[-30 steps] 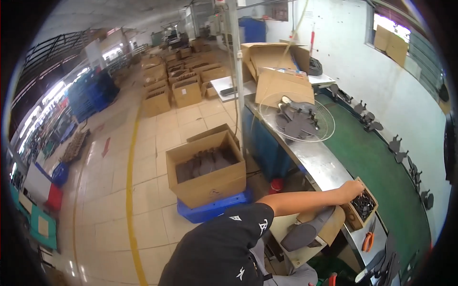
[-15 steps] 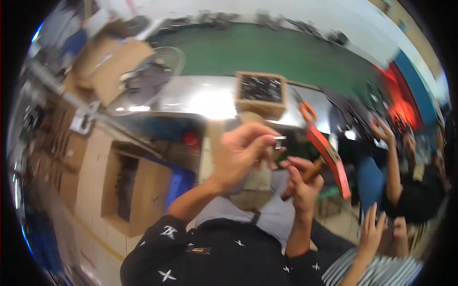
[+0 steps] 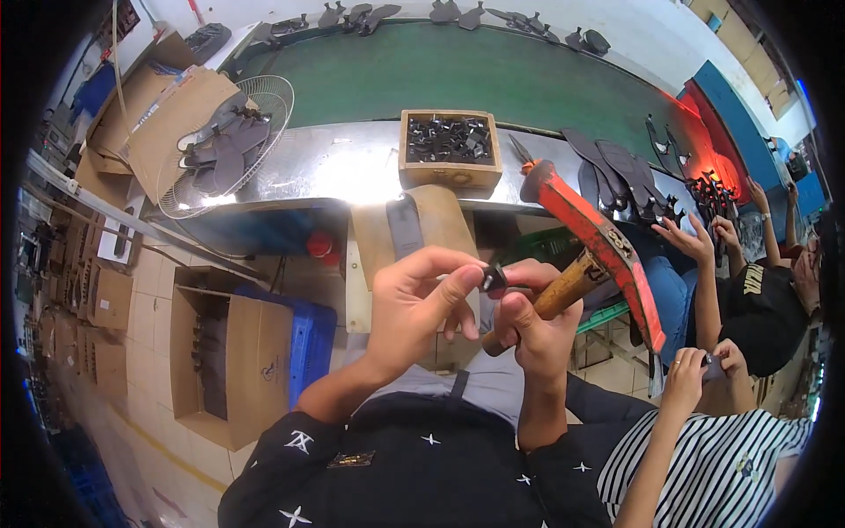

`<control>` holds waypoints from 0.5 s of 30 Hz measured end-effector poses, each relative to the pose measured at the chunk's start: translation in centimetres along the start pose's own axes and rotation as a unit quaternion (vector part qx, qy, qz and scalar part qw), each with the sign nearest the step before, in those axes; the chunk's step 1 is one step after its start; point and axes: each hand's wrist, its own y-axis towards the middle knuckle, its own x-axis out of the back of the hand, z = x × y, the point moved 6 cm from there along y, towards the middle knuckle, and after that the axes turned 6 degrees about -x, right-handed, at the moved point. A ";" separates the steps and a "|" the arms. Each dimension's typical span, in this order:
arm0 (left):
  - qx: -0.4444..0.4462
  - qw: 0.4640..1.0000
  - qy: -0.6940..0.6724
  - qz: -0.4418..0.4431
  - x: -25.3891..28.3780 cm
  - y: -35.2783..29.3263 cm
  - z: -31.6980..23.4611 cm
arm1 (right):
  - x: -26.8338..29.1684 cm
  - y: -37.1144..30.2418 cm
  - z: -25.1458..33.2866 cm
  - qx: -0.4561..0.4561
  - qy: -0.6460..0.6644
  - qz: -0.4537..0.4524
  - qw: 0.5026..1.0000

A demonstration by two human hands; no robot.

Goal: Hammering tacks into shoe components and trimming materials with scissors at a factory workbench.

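Observation:
My left hand (image 3: pixel 412 304) pinches a small dark metal clip (image 3: pixel 494 278) between thumb and forefinger. My right hand (image 3: pixel 547 333) is wrapped round the wooden handle of a hammer (image 3: pixel 568 286); its red-painted, worn head points up and away to the right. The right fingertips also reach the clip's edge, so both hands meet at it. Beyond my hands, a dark, sole-shaped piece (image 3: pixel 404 227) lies on a tan board (image 3: pixel 447 220). A wooden box (image 3: pixel 444 176) full of similar dark, shiny clips stands on the metal bench edge.
A wire basket (image 3: pixel 286 110) of dark soles is at the left, above a cardboard box (image 3: pixel 260 370). A pointed tool (image 3: pixel 521 148) and dark soles (image 3: pixel 607 167) lie right of the wooden box. A green belt (image 3: pixel 396 75) runs behind. Co-workers' hands (image 3: pixel 691 238) are close on the right.
My right fingers have come up to the clip beside my left fingertips. The clip is now turned, showing a dark face instead of a bright one. The view has shifted and sharpened.

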 end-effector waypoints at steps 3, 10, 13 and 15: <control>0.035 0.998 -0.047 -0.012 0.1 0.1 1.4 | -0.3 0.2 0.0 0.023 -0.029 -0.002 0.999; 0.018 0.977 0.201 -0.065 4.3 0.0 3.0 | -0.2 0.4 -3.6 -0.036 -0.033 -0.033 0.998; -0.154 0.850 0.488 -0.122 10.5 1.8 4.2 | 0.0 0.9 -5.5 0.019 -0.059 -0.009 0.998; -0.213 0.797 0.552 -0.122 12.5 4.2 5.9 | 0.9 1.3 -6.0 0.011 -0.021 -0.019 1.000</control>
